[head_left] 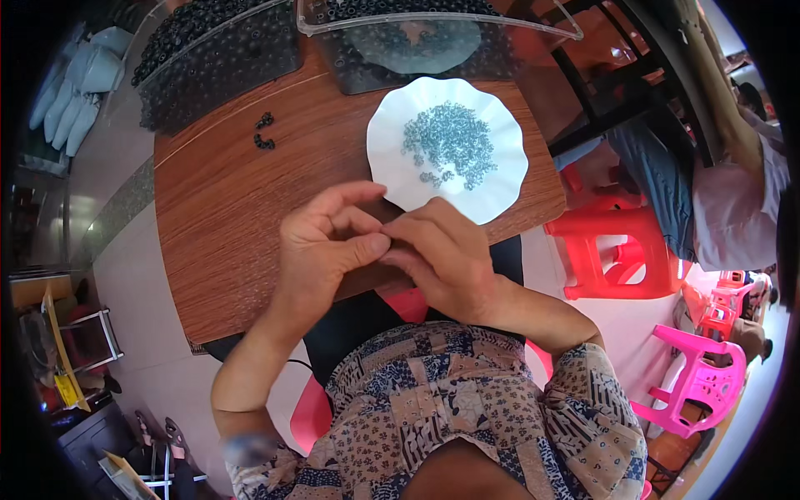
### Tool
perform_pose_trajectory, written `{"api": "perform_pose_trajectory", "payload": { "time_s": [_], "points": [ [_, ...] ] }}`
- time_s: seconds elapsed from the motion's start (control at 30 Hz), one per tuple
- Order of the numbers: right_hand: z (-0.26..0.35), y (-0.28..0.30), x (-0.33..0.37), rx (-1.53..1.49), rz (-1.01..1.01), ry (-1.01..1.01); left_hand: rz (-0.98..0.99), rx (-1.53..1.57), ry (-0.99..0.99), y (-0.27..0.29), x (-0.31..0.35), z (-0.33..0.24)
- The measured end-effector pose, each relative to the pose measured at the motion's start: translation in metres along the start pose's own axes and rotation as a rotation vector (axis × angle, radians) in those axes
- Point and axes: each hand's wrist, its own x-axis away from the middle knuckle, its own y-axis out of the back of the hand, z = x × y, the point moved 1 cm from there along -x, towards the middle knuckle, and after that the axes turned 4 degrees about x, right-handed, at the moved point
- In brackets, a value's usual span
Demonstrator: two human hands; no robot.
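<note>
My left hand and my right hand meet over the near edge of the wooden table. Thumb and index finger of each are pinched together at one spot, and whatever sits between the fingertips is too small and covered to make out. The other left fingers are half spread. Just beyond my right hand stands a white scalloped plate bearing a heap of small clear, bluish pieces. Several small black ring-like parts lie on the wood, to the far left of my hands.
Two clear bins of small black parts, a left bin and a right bin, stand along the table's far edge. A red stool and a pink chair are at the right, near another seated person. White bags are piled far left.
</note>
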Motion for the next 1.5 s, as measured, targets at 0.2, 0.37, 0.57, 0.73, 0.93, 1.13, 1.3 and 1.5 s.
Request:
{"api": "perform_pose_trajectory", "payload": {
  "time_s": [0.2,0.37,0.57,0.73,0.93,1.13,1.3,1.5],
  "points": [
    [0.0,-0.003,0.004,0.029,0.028,0.143,-0.036,0.161,0.041,-0.004,0.004,0.009],
    [0.002,0.013,-0.013,0.086,0.036,0.128,-0.195,-0.842,-0.561,0.023,-0.01,0.009],
    [-0.007,0.029,-0.026,0.125,0.057,0.15,-0.323,-1.276,-0.775,0.065,-0.039,0.013],
    [-0.009,0.047,-0.041,0.168,0.066,0.172,-0.271,-1.513,-0.771,0.083,-0.056,0.013],
    [-0.009,0.076,-0.08,0.232,0.008,0.272,-0.297,-1.554,-0.662,0.089,-0.074,0.003],
    [-0.021,0.093,-0.161,0.241,-0.072,0.114,-0.205,-1.335,-0.558,0.111,-0.083,0.016],
    [-0.086,0.072,-0.24,-0.104,0.508,-0.311,-0.168,-1.283,-0.58,0.105,-0.085,0.014],
    [-0.121,0.005,-0.259,-0.003,0.862,-0.305,-0.18,-1.314,-0.553,0.102,-0.087,0.011]
  ]
}}
